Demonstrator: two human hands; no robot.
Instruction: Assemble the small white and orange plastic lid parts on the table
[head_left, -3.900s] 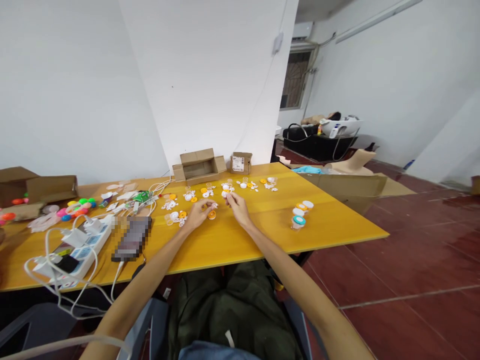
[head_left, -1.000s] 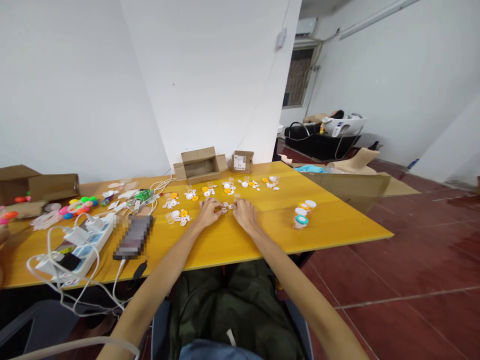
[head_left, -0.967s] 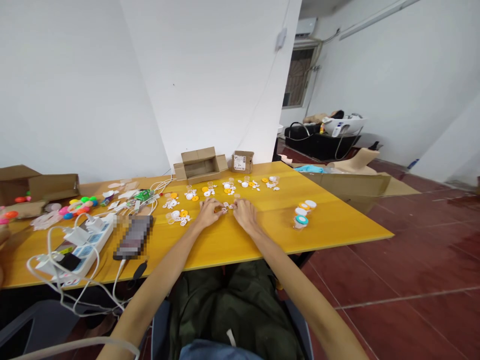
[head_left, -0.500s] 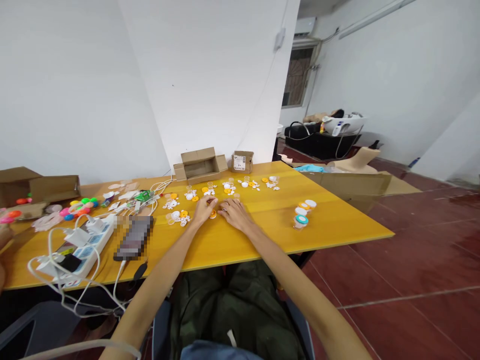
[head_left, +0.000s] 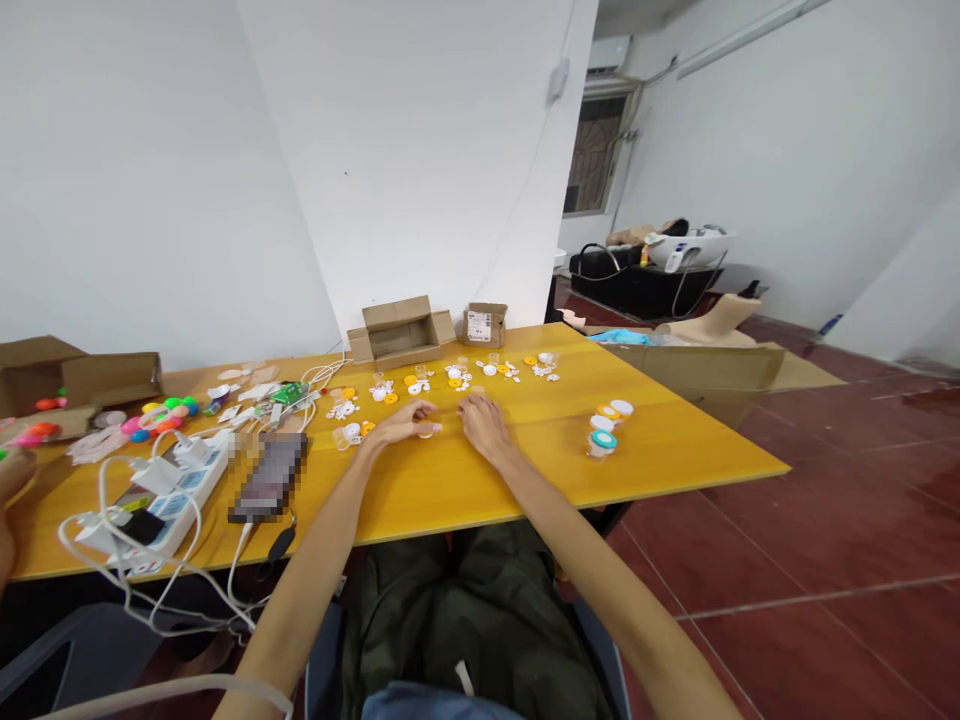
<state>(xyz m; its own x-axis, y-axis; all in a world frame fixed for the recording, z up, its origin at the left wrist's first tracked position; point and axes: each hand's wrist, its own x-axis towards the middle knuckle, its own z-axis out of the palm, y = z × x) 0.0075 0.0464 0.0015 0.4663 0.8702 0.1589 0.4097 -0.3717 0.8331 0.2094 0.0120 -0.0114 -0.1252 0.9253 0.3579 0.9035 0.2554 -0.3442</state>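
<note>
My left hand [head_left: 405,424] is over the table with thumb and fingers apart in a curve. Just beneath its thumb shows a small round white piece [head_left: 426,434], partly hidden. My right hand [head_left: 484,424] has its fingers bent together around what looks like a small clear plastic cup [head_left: 478,391], mostly covered by the fingers. Left of my left hand lie a clear cup [head_left: 340,438], white discs [head_left: 352,432] and a yellow ring [head_left: 367,428]. Several similar groups of clear cups, yellow rings [head_left: 454,372] and small white parts stand farther back.
Capped clear cups, one with a teal lid [head_left: 603,439], stand at the right. An open cardboard box [head_left: 401,340] and a smaller box [head_left: 484,325] are at the back. At left are a phone [head_left: 270,478], a power strip [head_left: 184,500], cables and another person's hand [head_left: 15,475].
My hands have moved apart. The left shifted slightly left and its fingers spread; the right moved a little right, with a clear cup now showing at its fingertips.
</note>
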